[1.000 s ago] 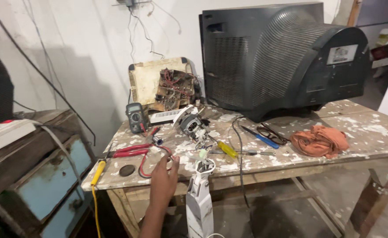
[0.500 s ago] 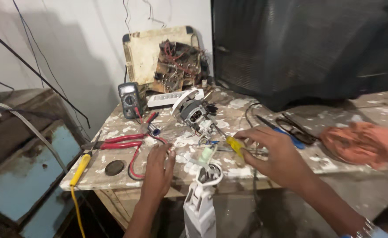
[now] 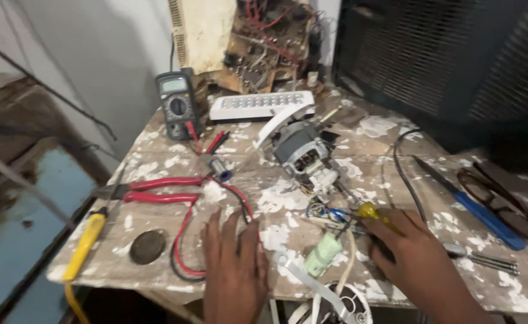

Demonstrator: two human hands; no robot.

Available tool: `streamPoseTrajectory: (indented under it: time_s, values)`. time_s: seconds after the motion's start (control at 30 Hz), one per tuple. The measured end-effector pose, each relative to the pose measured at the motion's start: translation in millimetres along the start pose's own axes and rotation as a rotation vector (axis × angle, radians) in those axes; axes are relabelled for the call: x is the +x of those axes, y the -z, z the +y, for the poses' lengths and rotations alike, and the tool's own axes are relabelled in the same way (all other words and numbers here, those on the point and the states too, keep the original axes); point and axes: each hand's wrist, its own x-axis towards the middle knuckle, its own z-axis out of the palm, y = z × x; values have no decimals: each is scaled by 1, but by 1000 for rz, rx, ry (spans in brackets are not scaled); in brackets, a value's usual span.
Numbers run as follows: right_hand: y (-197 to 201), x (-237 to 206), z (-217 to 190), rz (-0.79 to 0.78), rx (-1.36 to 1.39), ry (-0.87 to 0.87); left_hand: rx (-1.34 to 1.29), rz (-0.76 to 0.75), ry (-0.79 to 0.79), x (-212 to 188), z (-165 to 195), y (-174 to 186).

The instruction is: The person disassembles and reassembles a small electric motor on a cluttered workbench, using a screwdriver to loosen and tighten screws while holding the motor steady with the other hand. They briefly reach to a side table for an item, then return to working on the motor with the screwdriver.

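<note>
— Paint-flecked and scarred, the bench (image 3: pixel 156 273) fills the view, with a pale wall behind it and a big dark set (image 3: pixel 456 60) at the far right. What are the hands doing?

— Left hand (image 3: pixel 235 273) lies flat on the bench near the front edge, fingers spread, gripping nothing. A red lead (image 3: pixel 183 240) loops just beside its thumb side and seems to pass under the fingertips.

— And the other?

— Right hand (image 3: pixel 417 261) is curled over a yellow-handled screwdriver (image 3: pixel 373 212); the handle end pokes out past the fingers. Whether the fingers have really closed round it, I cannot tell, since the back of the hand hides the grip.

— What lies between them?

— A small pale green part (image 3: pixel 322 254) and a white bracket (image 3: pixel 309 282), near the front edge. Just beyond, towards the middle of the bench, sits a grey motor (image 3: pixel 300 153) with blue and yellow wires trailing towards the right hand.

— Anything else about?

— Red pliers (image 3: pixel 156 189) to the left, a dark disc (image 3: pixel 147 246) below them, a yellow tool (image 3: pixel 84 246) at the left edge. A multimeter (image 3: pixel 177 108) stands at the back beside a white strip (image 3: pixel 261 105) and an open circuit board (image 3: pixel 270 42). A blue-handled tool (image 3: pixel 486 219) and spectacles (image 3: pixel 504 201) lie at the right.
</note>
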Motion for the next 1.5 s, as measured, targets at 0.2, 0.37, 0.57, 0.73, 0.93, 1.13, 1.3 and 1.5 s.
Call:
streamPoseTrajectory:
  time_s: [0.2, 0.37, 0.57, 0.73, 0.93, 1.13, 1.3, 1.5]
  values:
    - [-33, 52, -8, 177, 189, -75, 41, -167, 12, 51, -41, -14]
    - [-32, 87, -26, 172, 260, -85, 77, -281, 67, 72, -63, -11]
    - [92, 42, -40, 143, 251, 1, 260, -427, 112, 77, 24, 78]
    - [133, 40, -47, 73, 210, 42, 423, -540, 80, 65, 57, 137]
    - [176, 34, -55, -18, 183, 72, 363, -567, 160, 56, 81, 226]
    - [226, 41, -85, 72, 246, -15, 395, -526, 245, 58, 83, 294]
    - [241, 88, -171, 237, 324, 172, 315, -433, 322, 62, 56, 320]
    - [231, 105, -342, 116, 482, 443, 309, -430, 313, 61, -13, 387]
